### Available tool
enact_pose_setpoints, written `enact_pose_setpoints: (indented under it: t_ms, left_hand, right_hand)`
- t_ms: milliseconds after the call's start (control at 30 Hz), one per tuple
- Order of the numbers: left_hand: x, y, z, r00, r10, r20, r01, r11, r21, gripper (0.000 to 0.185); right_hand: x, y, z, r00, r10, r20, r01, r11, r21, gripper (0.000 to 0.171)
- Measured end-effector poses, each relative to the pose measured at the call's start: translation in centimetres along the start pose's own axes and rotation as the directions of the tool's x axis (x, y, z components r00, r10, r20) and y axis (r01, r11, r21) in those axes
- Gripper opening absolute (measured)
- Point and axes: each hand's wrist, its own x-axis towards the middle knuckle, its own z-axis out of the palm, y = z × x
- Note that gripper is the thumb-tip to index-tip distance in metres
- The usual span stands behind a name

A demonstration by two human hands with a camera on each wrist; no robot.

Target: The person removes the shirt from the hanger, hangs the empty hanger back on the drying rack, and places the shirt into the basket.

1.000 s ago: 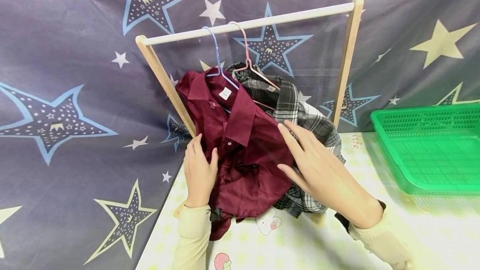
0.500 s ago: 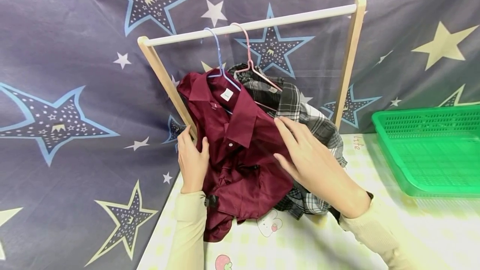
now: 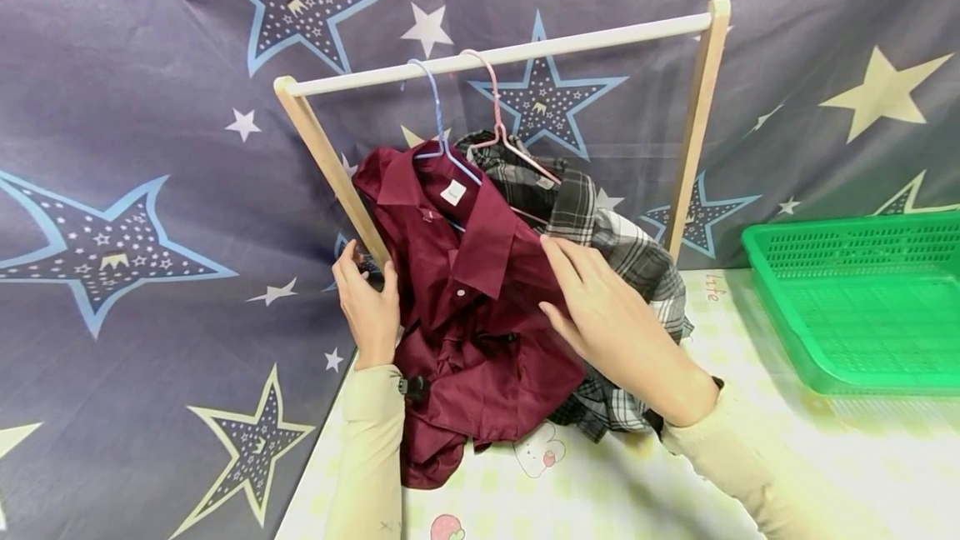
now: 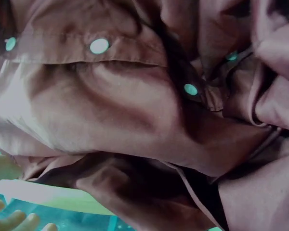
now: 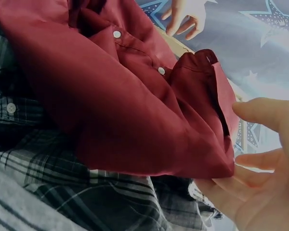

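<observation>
A maroon shirt (image 3: 483,248) hangs toward the left end of the rail (image 3: 600,38). The left hand (image 3: 367,307), loosely spread and empty, is beside the left post (image 3: 330,161); the right hand (image 3: 617,319), thumb and fingers parted, touches the shirt.

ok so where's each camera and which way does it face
Head: on the head, facing forward and down at the maroon shirt and rack; left hand and right hand show.
Left wrist: on that wrist, facing the maroon shirt closely; part of the left hand, lower left.
Right wrist: on that wrist, facing across the maroon shirt and plaid shirt; right hand at right, left hand at top.
Head and right wrist share both hands, both shirts.
</observation>
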Motion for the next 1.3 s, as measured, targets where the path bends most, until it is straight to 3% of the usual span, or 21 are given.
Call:
enact_pose_setpoints:
  t_ms: [200,467,767,1000,1300]
  left_hand:
    - [0.6,-0.3,0.1,0.999,-0.046,-0.008,0.046,0.998,-0.052,0.054]
    - [1.9,-1.0,0.3,0.996,-0.086,-0.028,0.087,0.996,0.022,0.049]
    - [2.1,-1.4,0.8,0.991,-0.126,0.053,0.127,0.992,-0.013,0.040]
    - [2.0,-1.0,1.2,0.989,-0.138,0.051,0.140,0.990,-0.029,0.033]
    - [2.0,-1.8,1.3,0.996,-0.091,-0.001,0.091,0.996,0.003,0.027]
  right_hand:
    - [0.2,-0.3,0.2,1.000,0.026,-0.017,-0.026,0.999,0.021,0.066]
    - [1.2,-0.7,0.8,0.996,0.042,-0.074,-0.042,0.999,0.011,0.052]
    - [1.7,-1.1,1.8,0.980,0.073,-0.188,-0.081,0.996,-0.036,0.042]
    - [2.0,-1.5,2.2,0.971,0.087,-0.221,-0.107,0.991,-0.082,0.037]
    - [2.5,-2.1,2.6,0.964,0.102,-0.244,-0.135,0.983,-0.127,0.028]
